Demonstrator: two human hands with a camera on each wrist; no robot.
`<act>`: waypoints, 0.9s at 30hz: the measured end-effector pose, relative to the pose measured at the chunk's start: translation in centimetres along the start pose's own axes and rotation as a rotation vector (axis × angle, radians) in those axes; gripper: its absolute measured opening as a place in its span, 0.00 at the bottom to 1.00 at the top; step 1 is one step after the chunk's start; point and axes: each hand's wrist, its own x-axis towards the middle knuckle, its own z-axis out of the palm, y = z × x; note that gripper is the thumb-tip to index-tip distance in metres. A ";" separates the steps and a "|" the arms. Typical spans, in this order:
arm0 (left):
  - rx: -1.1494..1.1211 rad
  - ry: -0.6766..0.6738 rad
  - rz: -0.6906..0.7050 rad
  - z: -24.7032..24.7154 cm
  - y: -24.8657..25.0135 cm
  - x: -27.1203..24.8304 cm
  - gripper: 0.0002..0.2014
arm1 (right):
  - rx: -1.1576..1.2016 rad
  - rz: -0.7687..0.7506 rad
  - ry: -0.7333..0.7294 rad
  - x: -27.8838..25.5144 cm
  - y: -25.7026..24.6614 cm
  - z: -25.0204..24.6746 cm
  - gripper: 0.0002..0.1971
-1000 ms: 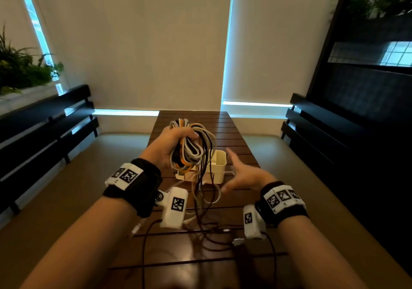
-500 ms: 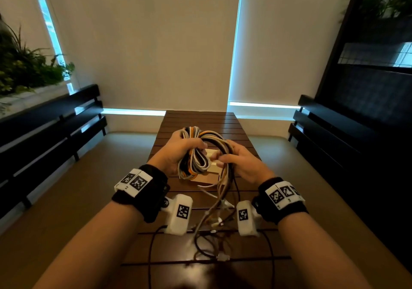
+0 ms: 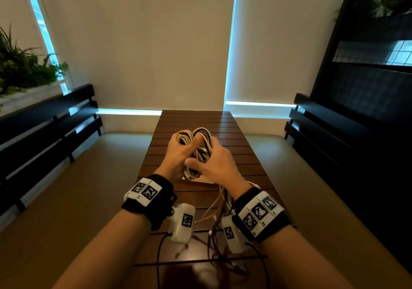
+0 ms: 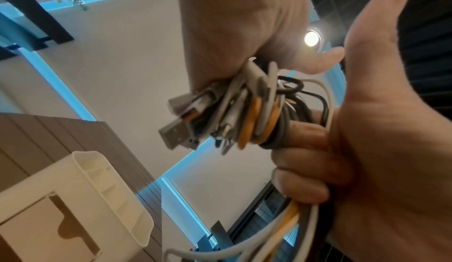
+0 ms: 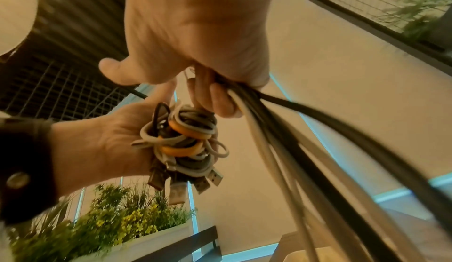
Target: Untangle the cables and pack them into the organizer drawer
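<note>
Nearest to the person, loose cable tails (image 3: 219, 219) hang down between the two wrists and trail onto the near end of the desk (image 3: 243, 152), white, orange and dark strands crossing one another. Just above them both hands are closed on the same cable bundle (image 3: 196, 146), held in the air over the middle of the desk. The left hand (image 3: 178, 155) has its fingers curled round the coiled loops, thumb up along the front. The right hand (image 3: 217, 166) grips the strands beside it, the two hands touching. From the left wrist view several plug ends (image 4: 181, 131) stick out of the knot, which I judge the best place to start.

To do this step well, I would keep the left hand as the anchor and let the right loosen, pick out one plug and follow that single cable back through the loops, rather than pull on the hanging tails. Tugging those would likely tighten the tangle.

Beyond and below the hands, the white organizer drawer (image 4: 115, 192) sits on the desk, open at the top and mostly hidden from the head view. Each freed cable should be coiled before it goes in.
</note>
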 end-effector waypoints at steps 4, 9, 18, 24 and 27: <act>0.007 -0.044 -0.078 -0.1 -0.5 0.7 0.32 | -0.162 -0.062 -0.099 -0.1 0.3 1.2 0.54; -0.046 -0.093 -0.103 0.0 -1.3 0.6 0.32 | -0.411 -0.193 -0.176 0.5 1.0 2.4 0.49; -0.313 0.031 -0.183 0.0 -2.0 0.5 0.11 | -0.146 -0.276 -0.211 -0.7 1.0 1.3 0.39; -0.244 0.006 -0.094 0.0 -1.9 0.9 0.14 | 0.134 -0.223 -0.164 -1.1 2.2 1.9 0.43; -0.285 -0.074 -0.145 -0.5 -1.6 0.7 0.14 | 0.364 -0.124 -0.174 -1.1 2.7 1.7 0.38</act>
